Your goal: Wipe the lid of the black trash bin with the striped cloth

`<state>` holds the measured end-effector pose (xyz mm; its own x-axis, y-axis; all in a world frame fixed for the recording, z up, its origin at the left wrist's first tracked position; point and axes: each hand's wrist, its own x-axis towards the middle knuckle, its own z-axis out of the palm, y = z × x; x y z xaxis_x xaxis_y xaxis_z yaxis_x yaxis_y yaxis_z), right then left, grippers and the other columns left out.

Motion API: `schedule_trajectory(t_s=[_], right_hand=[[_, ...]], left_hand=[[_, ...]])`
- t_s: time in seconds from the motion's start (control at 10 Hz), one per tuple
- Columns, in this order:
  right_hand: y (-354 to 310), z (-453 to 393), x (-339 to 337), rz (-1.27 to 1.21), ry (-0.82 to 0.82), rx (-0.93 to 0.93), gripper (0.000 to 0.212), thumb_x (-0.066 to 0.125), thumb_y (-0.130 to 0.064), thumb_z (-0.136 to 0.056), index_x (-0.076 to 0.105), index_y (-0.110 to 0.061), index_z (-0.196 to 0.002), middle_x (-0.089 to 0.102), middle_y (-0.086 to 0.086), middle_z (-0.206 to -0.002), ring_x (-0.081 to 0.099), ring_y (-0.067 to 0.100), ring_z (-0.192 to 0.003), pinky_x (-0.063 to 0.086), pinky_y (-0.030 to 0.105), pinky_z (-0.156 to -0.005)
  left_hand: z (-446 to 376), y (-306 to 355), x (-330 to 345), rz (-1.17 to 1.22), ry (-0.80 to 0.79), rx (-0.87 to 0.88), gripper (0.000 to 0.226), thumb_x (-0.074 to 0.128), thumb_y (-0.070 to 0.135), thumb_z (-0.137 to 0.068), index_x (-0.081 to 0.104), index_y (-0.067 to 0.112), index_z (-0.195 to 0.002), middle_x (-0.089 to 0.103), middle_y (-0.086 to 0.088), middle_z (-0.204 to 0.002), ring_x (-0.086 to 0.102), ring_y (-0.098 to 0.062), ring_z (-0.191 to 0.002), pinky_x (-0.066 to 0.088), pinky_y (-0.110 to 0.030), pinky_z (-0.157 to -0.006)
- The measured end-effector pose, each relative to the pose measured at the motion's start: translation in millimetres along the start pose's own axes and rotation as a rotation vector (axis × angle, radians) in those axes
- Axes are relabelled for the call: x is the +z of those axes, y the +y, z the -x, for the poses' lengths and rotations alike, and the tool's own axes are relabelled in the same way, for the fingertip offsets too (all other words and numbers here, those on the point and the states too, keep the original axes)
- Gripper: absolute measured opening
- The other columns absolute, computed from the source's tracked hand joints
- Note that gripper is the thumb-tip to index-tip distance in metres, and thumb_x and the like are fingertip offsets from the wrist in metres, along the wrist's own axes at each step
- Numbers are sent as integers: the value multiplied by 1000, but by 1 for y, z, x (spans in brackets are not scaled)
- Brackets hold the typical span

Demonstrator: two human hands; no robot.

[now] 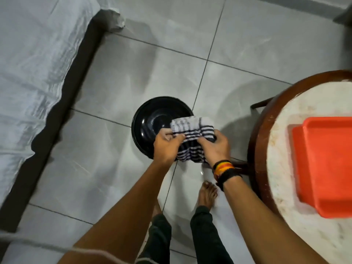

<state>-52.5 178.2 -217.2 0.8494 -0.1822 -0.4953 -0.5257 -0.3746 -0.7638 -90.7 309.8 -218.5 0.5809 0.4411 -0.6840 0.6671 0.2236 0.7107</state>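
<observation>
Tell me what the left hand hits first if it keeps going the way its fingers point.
Probably the striped cloth it already grips, then the right hand just beyond. The left hand points rightward; depth is unclear.

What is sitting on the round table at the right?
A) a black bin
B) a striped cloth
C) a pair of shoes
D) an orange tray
D: an orange tray rests on the round table, while the striped cloth is held over the black bin lid on the floor.
</observation>
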Motion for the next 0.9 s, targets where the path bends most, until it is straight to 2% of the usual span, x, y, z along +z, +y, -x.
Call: schedule_trajectory(t_s=[0.1,0.2,0.3,0.4,0.5,0.6,0.7,0.8,0.9], right_hand=[[-21,17,-91,-69,79,-52,18,74,0,-82,73,-6,-99,76,13,-91,71,18,-80,58,28,-75],[-31,24,-179,-96,196,-66,22,73,6,-83,69,-6,-100,73,12,-89,68,5,-70,56,22,-68],[-29,15,-247,-50,317,-30,19,72,4,-84,67,-2,-102,72,27,-98,63,21,-80,56,33,-73],[-20,-4,-291,7,385,2,20,69,1,-85,68,-1,-105,72,25,-103,67,28,-93,57,51,-90],[-7,-22,-326,85,424,40,23,67,-2,-84,70,-7,-106,74,20,-103,70,36,-100,56,51,-93],[10,-35,-346,197,317,36,24,64,-1,-84,70,-6,-106,74,18,-99,69,35,-97,56,47,-89],[17,-38,-351,255,185,59,30,66,-4,-85,70,-7,-114,74,16,-107,69,33,-104,55,42,-92],[29,-28,-355,481,192,22,46,66,-20,-91,58,-12,-136,65,16,-133,59,34,-124,48,40,-102],[24,-13,-341,636,311,-141,57,49,-26,-102,33,-10,-154,33,15,-163,30,33,-151,29,43,-121]], left_hand=[[56,39,45,-1,-156,50,36,78,3,-92,62,-1,-124,75,-27,-120,74,-44,-114,61,-58,-97],[103,66,112,-67,-267,118,35,80,5,-90,65,4,-121,76,-19,-114,75,-36,-106,63,-43,-96],[137,82,176,-165,-322,186,35,80,9,-90,64,8,-121,74,-6,-103,73,-21,-91,57,-15,-80],[159,84,228,-277,-298,214,31,78,13,-89,64,13,-117,78,-11,-111,75,-30,-105,60,-39,-95],[176,78,267,-384,-306,201,27,76,15,-88,62,19,-111,78,-7,-112,74,-30,-107,60,-44,-95],[185,67,290,-465,-304,157,26,76,15,-87,64,20,-110,77,-4,-112,74,-27,-107,61,-38,-93],[188,62,292,-573,-296,197,26,72,14,-92,66,15,-117,76,-6,-114,74,-27,-109,62,-42,-95],[198,65,287,-702,-253,415,27,59,23,-103,60,18,-130,74,-5,-124,74,-26,-114,63,-44,-97],[199,81,278,-827,-238,756,41,41,33,-111,49,22,-149,64,-5,-147,67,-26,-130,59,-44,-106]])
